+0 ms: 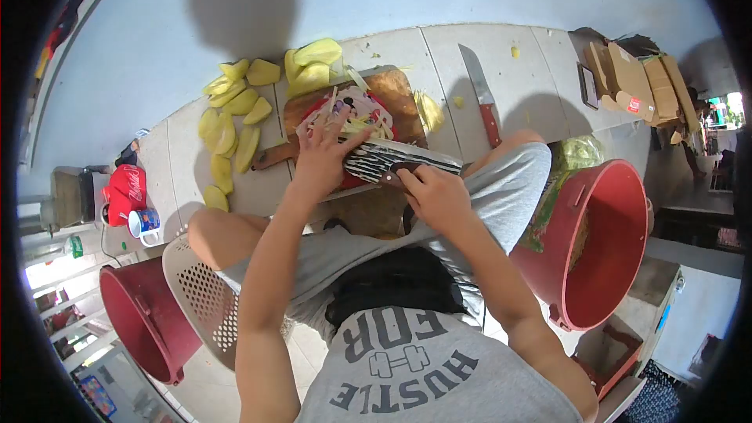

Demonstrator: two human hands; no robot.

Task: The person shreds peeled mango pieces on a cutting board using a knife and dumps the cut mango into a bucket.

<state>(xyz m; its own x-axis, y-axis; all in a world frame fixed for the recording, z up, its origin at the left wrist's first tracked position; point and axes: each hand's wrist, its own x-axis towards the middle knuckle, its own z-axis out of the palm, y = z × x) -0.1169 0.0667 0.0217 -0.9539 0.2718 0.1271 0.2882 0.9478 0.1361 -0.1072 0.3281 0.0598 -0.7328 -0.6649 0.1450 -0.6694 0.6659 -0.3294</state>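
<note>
My left hand point(321, 149) lies with its fingers spread over pale yellow strips point(360, 120) on a colourful printed sheet point(382, 116). That sheet rests on a wooden cutting board point(402, 94), whose handle points left. The left thumb is right at the edge of a wide tool with black-and-white stripes point(368, 158). Fingers of my right hand point(436, 197) are closed around the tool's brown riveted handle point(394, 177). Peeled yellow-green fruit pieces point(223, 135) lie in a group left of the board, and more pieces point(316, 63) sit behind it.
A knife with a red handle point(489, 119) lies on the tiles to the right, near yellow scraps point(428, 112). A large red bucket point(599, 247) stands at my right. To the left are another red bucket point(149, 321), a perforated basket point(200, 290) and a mug point(145, 225).
</note>
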